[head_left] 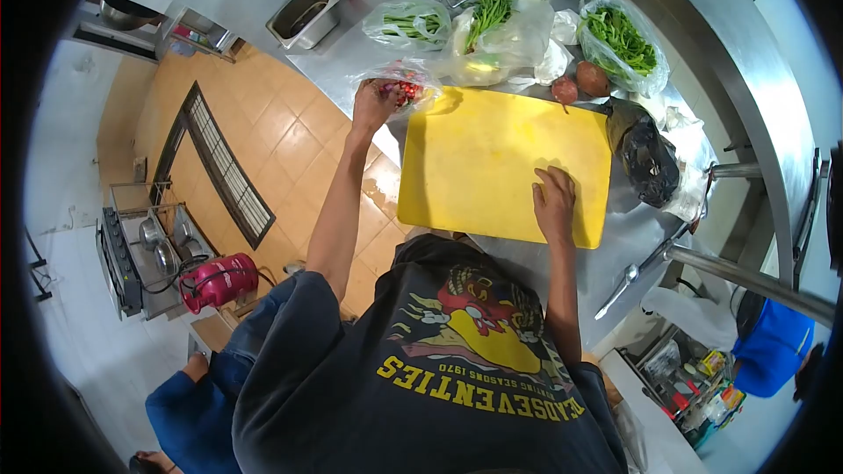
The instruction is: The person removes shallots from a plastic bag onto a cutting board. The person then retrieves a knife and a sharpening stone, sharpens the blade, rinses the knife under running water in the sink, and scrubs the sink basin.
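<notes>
At far-left corner of flat rectangular yellow board (pixel 492 158): small red chillies (pixel 409 92) in clear thin plastic bag (pixel 428 76). Probably light, firm, smooth; bag slippery, best held by rim. Left hand (pixel 376 104) at bag, fingers curled, pinch unclear. Right hand (pixel 555 202) over board, fingers bent, slightly spread. Grey steel counter (pixel 630 233); orange-tiled floor (pixel 299 154).

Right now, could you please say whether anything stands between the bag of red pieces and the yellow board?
Nothing visible does: the bag sits right by the far left corner of the yellow board.
</notes>
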`<control>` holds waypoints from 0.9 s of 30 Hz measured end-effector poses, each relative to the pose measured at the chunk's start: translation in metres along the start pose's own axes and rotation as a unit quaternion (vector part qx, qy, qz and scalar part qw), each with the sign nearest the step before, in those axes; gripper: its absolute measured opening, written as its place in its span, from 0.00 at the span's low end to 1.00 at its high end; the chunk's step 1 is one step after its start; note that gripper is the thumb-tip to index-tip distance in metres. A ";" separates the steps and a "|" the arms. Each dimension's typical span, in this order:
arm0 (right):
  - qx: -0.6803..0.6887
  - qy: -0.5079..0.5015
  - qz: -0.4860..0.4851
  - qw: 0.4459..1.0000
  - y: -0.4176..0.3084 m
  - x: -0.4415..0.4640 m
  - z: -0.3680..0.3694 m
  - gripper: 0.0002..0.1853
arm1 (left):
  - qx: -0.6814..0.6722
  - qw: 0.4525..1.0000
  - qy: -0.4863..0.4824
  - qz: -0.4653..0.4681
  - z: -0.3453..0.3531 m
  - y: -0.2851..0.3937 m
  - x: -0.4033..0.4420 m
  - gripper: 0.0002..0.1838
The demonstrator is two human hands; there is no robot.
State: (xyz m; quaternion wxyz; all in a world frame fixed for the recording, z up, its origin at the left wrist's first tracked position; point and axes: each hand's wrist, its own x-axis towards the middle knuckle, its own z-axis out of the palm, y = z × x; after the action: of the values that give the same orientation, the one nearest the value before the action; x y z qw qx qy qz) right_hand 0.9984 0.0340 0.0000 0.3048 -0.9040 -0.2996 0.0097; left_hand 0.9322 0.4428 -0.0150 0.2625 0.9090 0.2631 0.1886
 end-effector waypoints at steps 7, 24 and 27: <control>0.006 -0.017 0.005 1.000 -0.001 0.006 -0.005 0.18 | 0.024 0.999 0.028 -0.030 -0.007 -0.003 0.018 0.13; 0.099 -0.029 -0.003 0.995 -0.023 0.025 0.001 0.16 | -0.218 0.959 -0.164 -0.073 -0.018 -0.004 0.026 0.10; 0.025 -0.037 -0.030 0.999 -0.022 0.029 0.011 0.16 | -0.244 0.945 -0.196 -0.094 -0.027 0.027 0.017 0.13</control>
State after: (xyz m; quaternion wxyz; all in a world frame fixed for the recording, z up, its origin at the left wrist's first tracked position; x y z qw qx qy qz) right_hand 1.0086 0.0698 0.0078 0.3159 -0.8859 -0.3371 0.0418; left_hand 0.9427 0.4430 0.0251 0.5394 0.8071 0.2365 0.0401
